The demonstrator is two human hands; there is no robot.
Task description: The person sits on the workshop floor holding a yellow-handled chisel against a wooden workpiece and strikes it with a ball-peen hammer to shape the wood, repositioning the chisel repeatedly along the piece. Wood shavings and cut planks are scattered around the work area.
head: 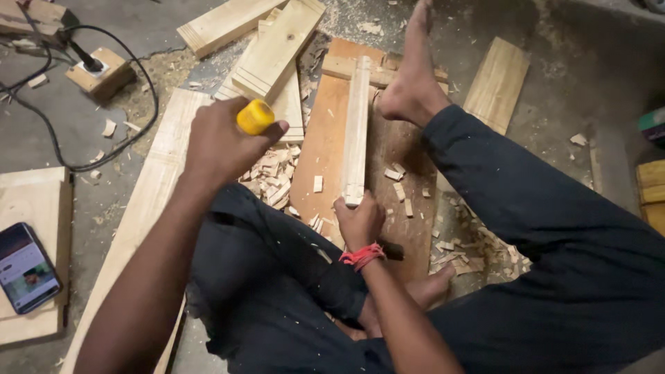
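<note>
A: Where does the wooden strip (356, 128) lie?

B: Lengthwise on the brown board (322, 145) on the floor, its far end just beside the person's bare foot (410, 86). The right hand (358, 221) is clenched around the strip's near end, a red thread at the wrist.

A: And the other hand?

B: The left hand (222, 142) is fisted around a yellow tool handle (255, 116), raised left of the strip. The working end is hidden behind the fist, so I cannot tell what kind of tool it is.

A: Which step would you say this is?

B: I judge it to be shaving or chopping the strip. A heap of wood chips (271, 176) lies left of the strip, and more are scattered to its right.

A: What does the next move call for?

B: A steady hold on the near end, the foot bracing the far end, and the tool brought down well clear of the gripping fingers.

A: Anything else around?

B: A phone (26, 266) far left of the strip, a socket box (102, 71) with black cable, and pale planks (273, 52) beyond the board.
</note>
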